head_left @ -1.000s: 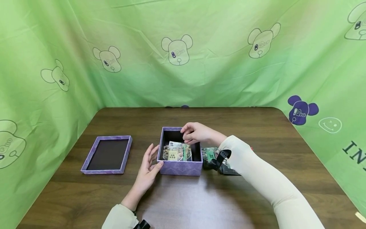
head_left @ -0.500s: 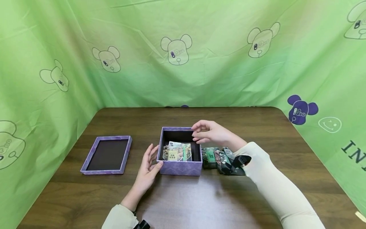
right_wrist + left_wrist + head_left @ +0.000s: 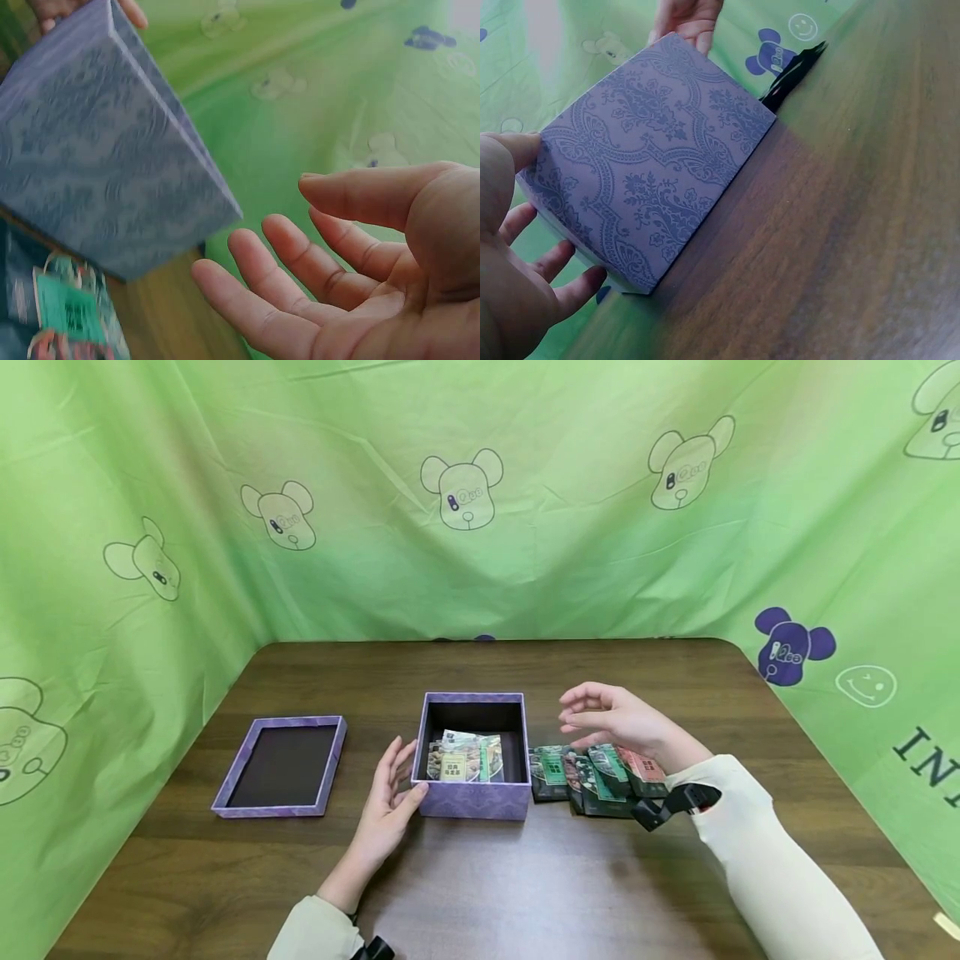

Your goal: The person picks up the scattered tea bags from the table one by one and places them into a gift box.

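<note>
My left hand (image 3: 386, 797) rests at the near left corner of an uncovered purple patterned box (image 3: 472, 802). In the left wrist view its thumb touches the front edge, and the spread fingers lie along the left side. Inside the box are several small printed sachets (image 3: 456, 767), gathered toward the left. My right hand (image 3: 618, 718) hovers to the right of the box with nothing in it, fingers apart and loosely bent. Beneath it lie several dark printed sachets (image 3: 551, 772) with green labels, and one with a red label (image 3: 641, 768).
A purple-edged box lid (image 3: 279, 766) lies inside up on the brown wooden table (image 3: 465, 893), left of the box. Green printed cloth (image 3: 465, 585) hangs behind the table and on both sides.
My right hand has moved from over the box out to the right, above the dark sachets, uncovering more of them. My left hand, the box and the lid have stayed put.
</note>
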`<state>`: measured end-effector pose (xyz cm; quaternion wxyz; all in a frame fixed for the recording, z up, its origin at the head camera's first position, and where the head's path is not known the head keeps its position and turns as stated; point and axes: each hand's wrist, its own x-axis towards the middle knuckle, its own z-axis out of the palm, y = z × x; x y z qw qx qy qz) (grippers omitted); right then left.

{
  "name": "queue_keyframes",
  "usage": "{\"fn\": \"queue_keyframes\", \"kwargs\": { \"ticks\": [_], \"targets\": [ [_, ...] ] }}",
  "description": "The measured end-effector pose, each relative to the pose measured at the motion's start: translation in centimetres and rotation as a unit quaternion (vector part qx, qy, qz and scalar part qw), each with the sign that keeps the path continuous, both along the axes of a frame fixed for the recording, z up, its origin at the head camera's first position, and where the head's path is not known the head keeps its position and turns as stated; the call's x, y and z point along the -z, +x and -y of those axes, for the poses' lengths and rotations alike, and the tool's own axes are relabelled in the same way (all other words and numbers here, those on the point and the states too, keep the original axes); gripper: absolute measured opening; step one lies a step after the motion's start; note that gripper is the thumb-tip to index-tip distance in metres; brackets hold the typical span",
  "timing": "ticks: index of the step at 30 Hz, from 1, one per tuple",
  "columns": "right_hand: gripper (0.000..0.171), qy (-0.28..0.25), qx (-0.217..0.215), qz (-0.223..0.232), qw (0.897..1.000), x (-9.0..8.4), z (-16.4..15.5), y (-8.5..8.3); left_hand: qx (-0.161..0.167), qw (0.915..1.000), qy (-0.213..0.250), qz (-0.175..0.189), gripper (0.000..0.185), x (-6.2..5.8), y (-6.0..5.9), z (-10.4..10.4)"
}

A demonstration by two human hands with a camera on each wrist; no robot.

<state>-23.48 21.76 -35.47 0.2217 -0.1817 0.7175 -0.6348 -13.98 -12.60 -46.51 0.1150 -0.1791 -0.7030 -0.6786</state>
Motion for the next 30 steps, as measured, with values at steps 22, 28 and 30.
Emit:
{"fn": "queue_keyframes", "kwargs": {
  "ticks": [22,28,30],
  "targets": [
    [0.015,0.063,0.108,0.026,0.992,4.0,-10.6,0.1,-0.002,1.0000,0.001,0.004,0.070,-0.1,0.0,0.1],
    [0.039,0.125,0.141,0.032,0.982,5.3,-12.2,0.0,-0.001,1.0000,0.004,0.006,0.071,0.0,0.0,0.0],
    [0.051,0.150,0.152,0.030,0.976,5.6,-12.5,0.1,0.000,1.0000,0.003,0.005,0.070,0.1,0.0,0.0]
  ]
}}
